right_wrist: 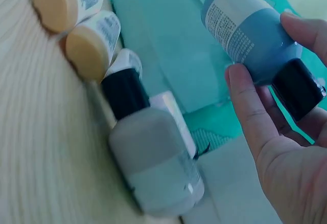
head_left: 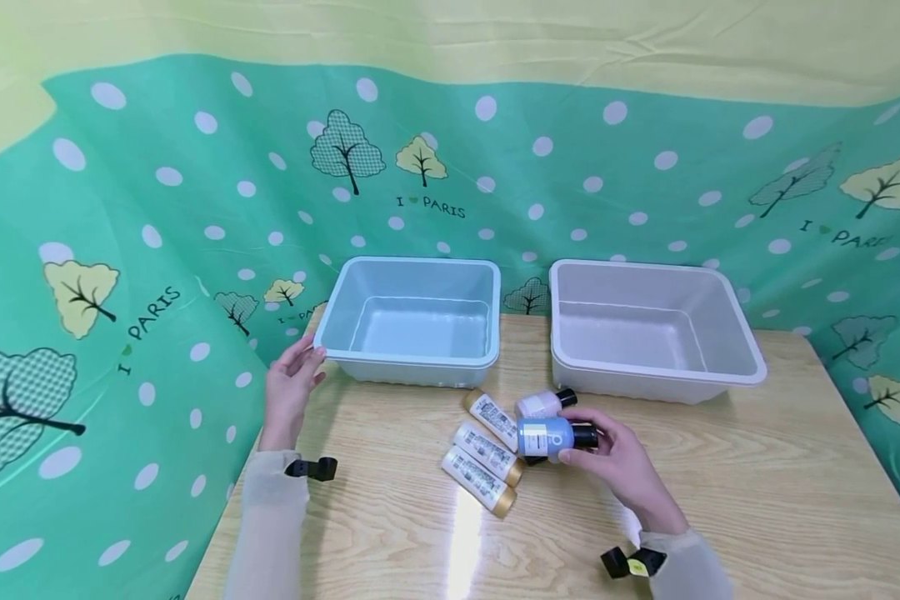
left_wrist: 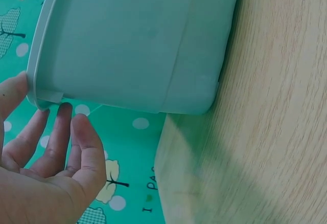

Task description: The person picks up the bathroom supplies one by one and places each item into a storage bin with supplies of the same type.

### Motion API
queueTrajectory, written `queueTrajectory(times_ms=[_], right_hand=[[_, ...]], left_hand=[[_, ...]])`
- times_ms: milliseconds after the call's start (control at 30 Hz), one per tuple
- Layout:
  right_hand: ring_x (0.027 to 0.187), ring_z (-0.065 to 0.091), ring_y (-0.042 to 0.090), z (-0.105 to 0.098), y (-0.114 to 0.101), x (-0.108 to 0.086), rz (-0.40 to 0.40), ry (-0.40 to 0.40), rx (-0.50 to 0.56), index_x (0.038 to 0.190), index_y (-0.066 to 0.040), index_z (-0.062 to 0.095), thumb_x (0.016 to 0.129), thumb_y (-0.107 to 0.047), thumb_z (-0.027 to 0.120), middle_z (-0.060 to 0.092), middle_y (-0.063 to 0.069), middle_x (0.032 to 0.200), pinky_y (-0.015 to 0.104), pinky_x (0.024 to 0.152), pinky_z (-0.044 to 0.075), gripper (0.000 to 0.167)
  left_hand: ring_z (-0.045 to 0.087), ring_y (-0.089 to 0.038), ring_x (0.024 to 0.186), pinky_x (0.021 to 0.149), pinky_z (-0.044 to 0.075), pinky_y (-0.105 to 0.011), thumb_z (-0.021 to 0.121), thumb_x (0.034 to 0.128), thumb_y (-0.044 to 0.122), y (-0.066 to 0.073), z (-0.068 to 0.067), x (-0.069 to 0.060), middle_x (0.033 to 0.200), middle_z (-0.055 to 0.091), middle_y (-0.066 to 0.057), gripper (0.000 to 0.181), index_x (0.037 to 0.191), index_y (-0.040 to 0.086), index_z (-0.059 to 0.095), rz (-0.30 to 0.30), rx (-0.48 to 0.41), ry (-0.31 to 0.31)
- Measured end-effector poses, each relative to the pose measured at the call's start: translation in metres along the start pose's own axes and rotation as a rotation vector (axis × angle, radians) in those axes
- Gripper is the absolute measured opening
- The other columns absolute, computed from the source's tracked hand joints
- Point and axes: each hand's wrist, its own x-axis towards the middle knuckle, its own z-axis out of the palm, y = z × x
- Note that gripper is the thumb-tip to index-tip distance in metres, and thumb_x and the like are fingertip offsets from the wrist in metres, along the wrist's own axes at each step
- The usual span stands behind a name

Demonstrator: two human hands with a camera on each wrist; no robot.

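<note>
My right hand [head_left: 607, 458] holds a blue bottle [head_left: 543, 437] with a black cap, raised above the table; in the right wrist view, thumb and fingers grip this blue bottle [right_wrist: 255, 35] near its cap. Below it lies a lilac bottle [head_left: 538, 405], also black-capped. Another black-capped, greyish bottle [right_wrist: 158, 162] lies close to the right wrist camera. Three white tubes [head_left: 480, 479] with gold caps lie to the left. My left hand [head_left: 292, 383] pinches the near left rim corner of a light blue bin [head_left: 412, 372], thumb over the rim and fingertips underneath [left_wrist: 64, 109].
A pale lilac-grey bin [head_left: 645, 383] stands right of the blue one, with a narrow gap between them. Both rest at the back of the wooden table [head_left: 795, 483]. Green patterned cloth [head_left: 540, 175] hangs behind and along the sides.
</note>
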Motion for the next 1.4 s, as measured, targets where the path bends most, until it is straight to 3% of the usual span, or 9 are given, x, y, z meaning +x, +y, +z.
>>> queueTrajectory(times_ms=[167, 433, 633, 867, 1133, 1400], right_hand=[[0.108, 0.062, 0.030, 0.009, -0.012, 0.011, 0.008, -0.006, 0.034, 0.133, -0.007, 0.059, 0.081, -0.003, 0.082, 0.050, 0.021, 0.134, 0.038, 0.082, 0.059, 0.057], [0.106, 0.062, 0.034, 0.022, -0.033, 0.037, -0.069, -0.044, 0.066, 0.133, -0.003, 0.057, 0.081, 0.003, 0.079, 0.051, 0.025, 0.129, 0.039, 0.085, 0.059, 0.057], [0.110, 0.059, 0.037, 0.036, -0.059, 0.066, -0.094, -0.045, 0.100, 0.134, -0.002, 0.057, 0.080, 0.003, 0.079, 0.051, 0.021, 0.131, 0.039, 0.089, 0.057, 0.058], [0.114, 0.056, 0.037, 0.057, -0.092, 0.110, -0.123, -0.063, 0.115, 0.133, -0.006, 0.059, 0.081, -0.002, 0.081, 0.053, 0.014, 0.132, 0.041, 0.090, 0.056, 0.057], [0.112, 0.058, 0.033, 0.081, -0.126, 0.170, -0.169, -0.109, 0.016, 0.133, -0.010, 0.061, 0.081, -0.010, 0.084, 0.054, 0.009, 0.132, 0.041, 0.089, 0.057, 0.056], [0.113, 0.060, 0.028, 0.102, -0.138, 0.236, -0.130, -0.143, -0.025, 0.128, -0.015, 0.064, 0.082, -0.013, 0.085, 0.056, 0.005, 0.130, 0.040, 0.092, 0.056, 0.051]], left_hand=[[0.061, -0.020, 0.114, 0.094, 0.053, -0.036, 0.074, 0.0915, 0.033, 0.000, 0.000, 0.000, 0.127, 0.063, -0.005, 0.055, 0.142, 0.017, 0.058, 0.017, 0.005, -0.008], [0.061, -0.019, 0.115, 0.090, 0.055, -0.031, 0.074, 0.0915, 0.033, -0.001, -0.001, -0.002, 0.126, 0.063, -0.003, 0.054, 0.141, 0.018, 0.059, 0.018, -0.002, -0.010], [0.058, -0.024, 0.120, 0.098, 0.052, -0.038, 0.072, 0.0926, 0.032, 0.000, -0.001, -0.003, 0.128, 0.062, -0.006, 0.055, 0.142, 0.017, 0.057, 0.019, -0.002, -0.015], [0.061, -0.020, 0.114, 0.096, 0.053, -0.038, 0.075, 0.0903, 0.033, -0.003, -0.001, 0.000, 0.127, 0.063, -0.006, 0.057, 0.142, 0.016, 0.058, 0.019, -0.011, -0.014], [0.061, -0.018, 0.113, 0.098, 0.052, -0.040, 0.075, 0.0903, 0.034, -0.003, -0.001, -0.001, 0.129, 0.063, -0.006, 0.057, 0.142, 0.017, 0.058, 0.025, -0.005, -0.014], [0.064, -0.013, 0.106, 0.094, 0.054, -0.040, 0.075, 0.0910, 0.030, -0.007, -0.001, 0.000, 0.125, 0.065, -0.006, 0.053, 0.139, 0.014, 0.060, 0.057, -0.036, -0.012]])
